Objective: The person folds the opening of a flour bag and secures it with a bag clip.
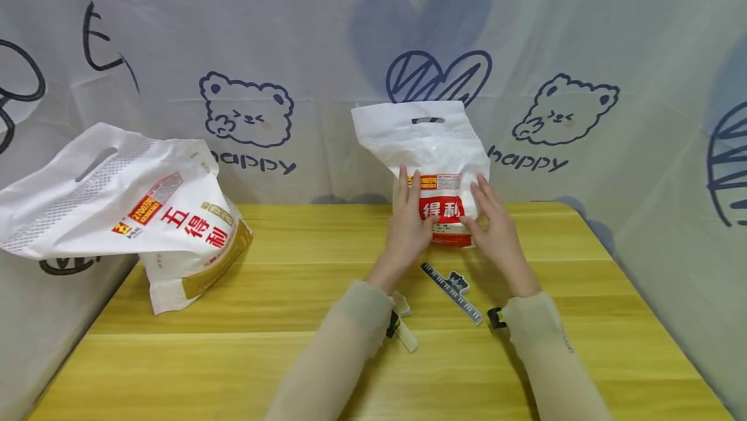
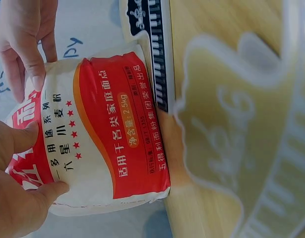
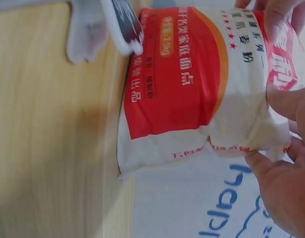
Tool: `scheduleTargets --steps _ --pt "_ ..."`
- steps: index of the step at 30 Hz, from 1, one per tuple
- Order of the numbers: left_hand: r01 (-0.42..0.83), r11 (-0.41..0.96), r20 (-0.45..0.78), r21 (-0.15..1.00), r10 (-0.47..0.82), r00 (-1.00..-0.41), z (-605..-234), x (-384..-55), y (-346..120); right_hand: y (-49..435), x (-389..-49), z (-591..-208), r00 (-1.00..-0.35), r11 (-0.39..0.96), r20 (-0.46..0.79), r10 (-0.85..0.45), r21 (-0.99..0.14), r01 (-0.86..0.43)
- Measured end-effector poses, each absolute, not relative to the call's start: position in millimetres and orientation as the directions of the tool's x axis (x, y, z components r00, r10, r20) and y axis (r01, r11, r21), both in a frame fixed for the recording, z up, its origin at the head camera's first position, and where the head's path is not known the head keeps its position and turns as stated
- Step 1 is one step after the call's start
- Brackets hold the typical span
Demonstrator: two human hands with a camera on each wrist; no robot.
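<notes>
A white and red flour bag (image 1: 446, 207) stands upright near the table's back edge, its top with the slot handle leaning left. My left hand (image 1: 408, 229) holds its left side, and my right hand (image 1: 496, 233) holds the right side. Both thumbs lie over the front of the bag. In the left wrist view the red front panel (image 2: 127, 129) faces the camera, its bottom edge at the table. A long clip with a piano-key pattern (image 1: 452, 294) lies on the table in front of the bag, between my forearms.
At the left, a larger white and gold flour bag (image 1: 175, 213) stands on the wooden table (image 1: 280, 356), its top flopped left. A pale clip (image 1: 406, 336) lies beside my left wrist, partly hidden by the sleeve. Behind the table hangs a printed cloth (image 1: 327, 51).
</notes>
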State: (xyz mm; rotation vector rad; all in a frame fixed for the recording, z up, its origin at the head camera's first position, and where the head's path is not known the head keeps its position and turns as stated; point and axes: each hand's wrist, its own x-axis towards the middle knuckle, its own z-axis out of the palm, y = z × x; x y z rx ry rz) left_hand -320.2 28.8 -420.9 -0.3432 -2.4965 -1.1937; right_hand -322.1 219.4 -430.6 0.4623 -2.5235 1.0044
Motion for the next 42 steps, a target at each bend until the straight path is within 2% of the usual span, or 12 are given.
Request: scheduleTargets --steps 8,13,18,22,28,33,38,42 --pt "0.388 0.626 0.435 0.676 0.086 -0.896 -423.8 -318.5 41.2 234.1 -321.7 -428.0 -0.885 0.666 0.449 -0.121 -0.625 -0.408" --pt "0.397 0.589 0.412 0.704 0.116 -0.904 -423.9 -319.4 36.6 235.4 -321.3 -426.7 -0.878 0.655 0.464 -0.113 -0.63 -0.417" --pt "0.406 0.57 0.389 0.715 0.157 -0.908 -423.1 -318.8 27.6 234.4 -319.7 -425.7 -0.853 0.623 0.516 -0.082 -0.642 -0.448" --pt "0.411 0.636 0.43 0.653 0.135 -0.893 -422.1 -317.7 19.7 233.3 -318.9 -424.2 -0.822 0.588 0.57 0.003 -0.665 -0.46" --pt "0.463 0.725 0.575 0.509 0.114 -0.81 -419.4 -317.9 9.7 235.1 -317.5 -419.1 -0.786 0.491 0.585 0.2 -0.754 -0.437" --pt "0.526 0.722 0.696 0.449 0.086 -0.713 -415.4 -322.1 4.2 238.4 -320.3 -415.1 -0.772 0.435 0.567 0.288 -0.796 -0.421" --pt "0.581 0.713 0.778 0.393 0.079 -0.624 -405.7 -329.1 2.0 243.2 -322.5 -410.2 -0.799 0.362 0.506 0.323 -0.847 -0.39" --pt "0.594 0.719 0.803 0.361 0.084 -0.59 -392.9 -333.4 1.3 245.2 -325.8 -406.0 -0.844 0.294 0.428 0.322 -0.893 -0.341"
